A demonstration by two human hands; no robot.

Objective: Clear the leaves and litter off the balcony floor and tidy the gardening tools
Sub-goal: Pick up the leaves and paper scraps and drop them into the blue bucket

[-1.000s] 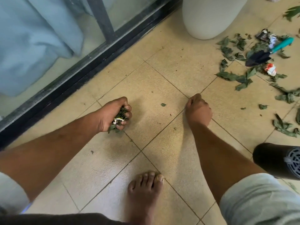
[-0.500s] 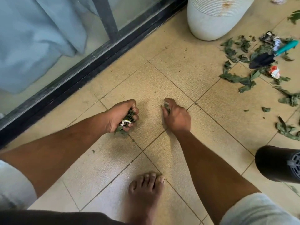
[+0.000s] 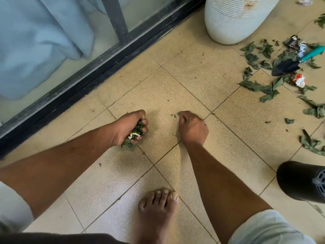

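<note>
Left hand [image 3: 126, 128] gripping crumpled leaves [image 3: 136, 132], perhaps paper

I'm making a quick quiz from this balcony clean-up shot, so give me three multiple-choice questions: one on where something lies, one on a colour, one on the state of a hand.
1. Where does the trowel lie?
A. among the leaves right of the white planter
B. against the sliding door track
C. beside the bare foot

2. What colour is the trowel's handle?
A. red
B. teal
C. yellow

3. What is the left hand doing?
A. lying flat on a tile
B. gripping a bunch of leaves
C. holding the trowel

Answers: 1 A, its black blade rests in the leaf scatter by the planter; 2 B, the handle shows teal; 3 B, fingers curl round green leaves and a white scrap.
</note>
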